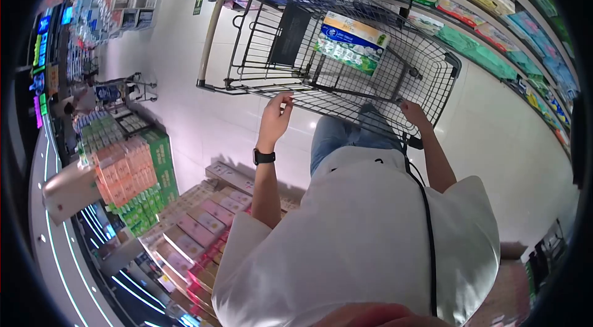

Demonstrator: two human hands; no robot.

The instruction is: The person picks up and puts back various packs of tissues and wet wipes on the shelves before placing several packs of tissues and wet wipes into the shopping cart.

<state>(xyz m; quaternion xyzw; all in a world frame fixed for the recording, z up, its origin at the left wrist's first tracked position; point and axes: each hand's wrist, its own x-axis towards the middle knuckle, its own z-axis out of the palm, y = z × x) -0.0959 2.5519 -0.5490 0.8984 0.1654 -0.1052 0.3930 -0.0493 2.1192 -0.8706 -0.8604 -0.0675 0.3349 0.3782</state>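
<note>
A wire shopping cart [281,89] stands across the front of me, its light handle bar at the left. Inside it lies a wrapped tissue pack [351,46] in blue, white and green with a yellowish side. My left hand [276,118], with a black watch on its wrist, hovers by the cart's near rim; its fingers are loosely bent, thumb apart, and nothing is in them. Over the basket's near right corner, my right hand [414,112] has its fingers curled together against the wires. I cannot tell whether it grips a wire.
Shelves of packaged tissue [469,24] run along the far and right side. Stacked boxes [194,231] stand at my lower left, with taller piles of orange and green packs [126,175] behind them. Another cart [139,87] is farther left on the pale floor [179,61].
</note>
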